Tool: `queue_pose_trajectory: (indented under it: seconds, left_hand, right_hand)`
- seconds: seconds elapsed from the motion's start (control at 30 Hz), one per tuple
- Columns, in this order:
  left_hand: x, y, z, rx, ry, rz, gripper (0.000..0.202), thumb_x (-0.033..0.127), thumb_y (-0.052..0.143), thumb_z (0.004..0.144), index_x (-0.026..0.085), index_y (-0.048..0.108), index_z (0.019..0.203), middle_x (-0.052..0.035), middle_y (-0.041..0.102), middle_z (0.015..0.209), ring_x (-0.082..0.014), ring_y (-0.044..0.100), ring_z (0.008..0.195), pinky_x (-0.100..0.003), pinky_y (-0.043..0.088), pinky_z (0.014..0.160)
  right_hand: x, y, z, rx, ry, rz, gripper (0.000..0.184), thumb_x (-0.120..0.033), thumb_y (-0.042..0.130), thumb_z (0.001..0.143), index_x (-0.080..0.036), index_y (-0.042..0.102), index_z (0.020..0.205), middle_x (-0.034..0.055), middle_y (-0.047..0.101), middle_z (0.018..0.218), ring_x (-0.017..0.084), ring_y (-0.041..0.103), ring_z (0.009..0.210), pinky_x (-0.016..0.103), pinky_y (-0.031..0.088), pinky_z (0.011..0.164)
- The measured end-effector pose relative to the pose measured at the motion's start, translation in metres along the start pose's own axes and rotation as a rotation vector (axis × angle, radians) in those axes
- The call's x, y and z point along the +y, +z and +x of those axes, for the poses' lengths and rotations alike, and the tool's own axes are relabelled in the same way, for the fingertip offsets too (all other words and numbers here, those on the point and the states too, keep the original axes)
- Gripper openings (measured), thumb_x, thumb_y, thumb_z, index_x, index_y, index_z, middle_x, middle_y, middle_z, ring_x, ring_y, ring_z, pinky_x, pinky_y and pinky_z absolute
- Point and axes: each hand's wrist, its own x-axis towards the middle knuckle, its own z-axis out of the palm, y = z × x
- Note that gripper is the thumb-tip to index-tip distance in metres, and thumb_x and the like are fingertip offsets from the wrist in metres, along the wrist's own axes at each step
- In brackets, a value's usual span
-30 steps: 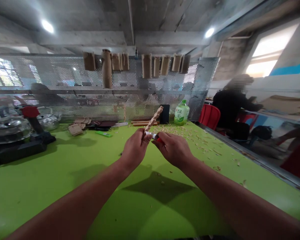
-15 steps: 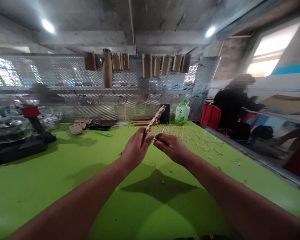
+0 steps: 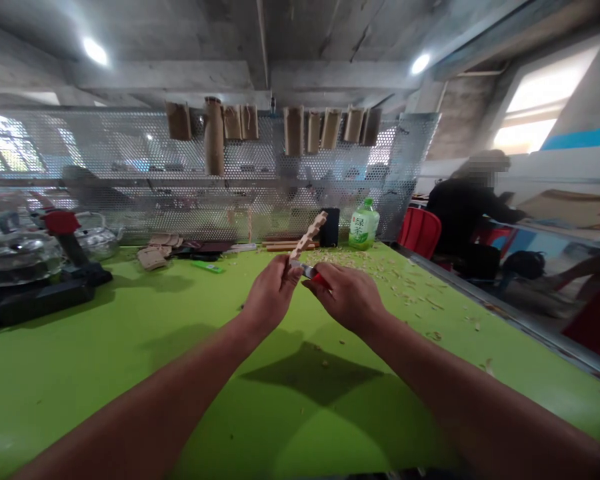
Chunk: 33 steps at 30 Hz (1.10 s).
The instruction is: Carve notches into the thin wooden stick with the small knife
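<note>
Above the table (image 3: 95, 353) slants a pale, notched stick (image 3: 308, 237).

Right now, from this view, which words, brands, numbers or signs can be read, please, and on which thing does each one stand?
"绿茶": on the green bottle, written downward.
Small red mark beside those characters: too small to read.
Pale marks on the small green object on the table: too small to read.
Notched wooden stick and red-handled tool, in the hands: no lettering can be made out.
</note>
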Motion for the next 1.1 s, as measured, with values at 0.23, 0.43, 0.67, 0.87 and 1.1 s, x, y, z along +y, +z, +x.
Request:
queue_pose_trajectory:
  seconds: [0.23,0.43,0.67,0.87,1.1]
  left_hand:
    - [-0.003,-0.001,0.0,-0.048,0.05,0.03,0.04,0.051,0.037,0.097,0.017,0.052,0.111,-0.0081,0.062,0.096,-0.0198,0.055,0.083,-0.032,0.04,0.071]
    - [0.004,-0.003,0.0,-0.033,-0.045,0.132,0.035,0.047,0.038,0.097,0.018,0.054,0.109,-0.0078,0.065,0.094,-0.0206,0.057,0.079,-0.031,0.038,0.065]
    - [0.001,-0.002,0.001,0.01,0.021,0.051,0.033,0.044,0.04,0.097,0.017,0.055,0.106,-0.0077,0.063,0.094,-0.0193,0.056,0.08,-0.031,0.039,0.067]
    - [-0.003,0.001,0.0,-0.026,0.04,-0.01,0.038,0.049,0.039,0.096,0.016,0.052,0.111,-0.0073,0.061,0.094,-0.019,0.054,0.082,-0.032,0.041,0.072]
    - [0.0,0.0,0.002,0.008,-0.018,0.005,0.031,0.042,0.042,0.096,0.016,0.055,0.106,-0.0074,0.063,0.096,-0.0191,0.055,0.083,-0.031,0.04,0.071]
  right_hand:
    - [0.01,0.004,0.006,-0.218,0.032,0.473,0.038,-0.051,0.05,0.09,-0.02,0.046,0.069,-0.0037,0.043,0.062,0.01,0.04,0.057,0.025,0.027,0.054]
    - [0.003,-0.002,0.001,-0.068,0.031,0.035,0.038,-0.053,0.046,0.093,-0.02,0.051,0.074,-0.0007,0.052,0.063,0.012,0.039,0.055,0.027,0.019,0.054]
    - [-0.004,-0.001,-0.002,0.025,0.011,-0.1,0.039,-0.054,0.043,0.094,-0.019,0.056,0.081,0.0029,0.057,0.07,0.013,0.039,0.058,0.029,0.016,0.056]
    - [0.007,0.007,0.006,-0.233,0.045,0.476,0.04,-0.053,0.047,0.091,-0.02,0.048,0.069,-0.0027,0.044,0.062,0.011,0.04,0.058,0.025,0.027,0.055]
    - [0.001,0.001,-0.001,0.004,-0.003,-0.082,0.039,-0.054,0.044,0.094,-0.02,0.054,0.077,0.0024,0.058,0.068,0.013,0.04,0.056,0.029,0.016,0.055]
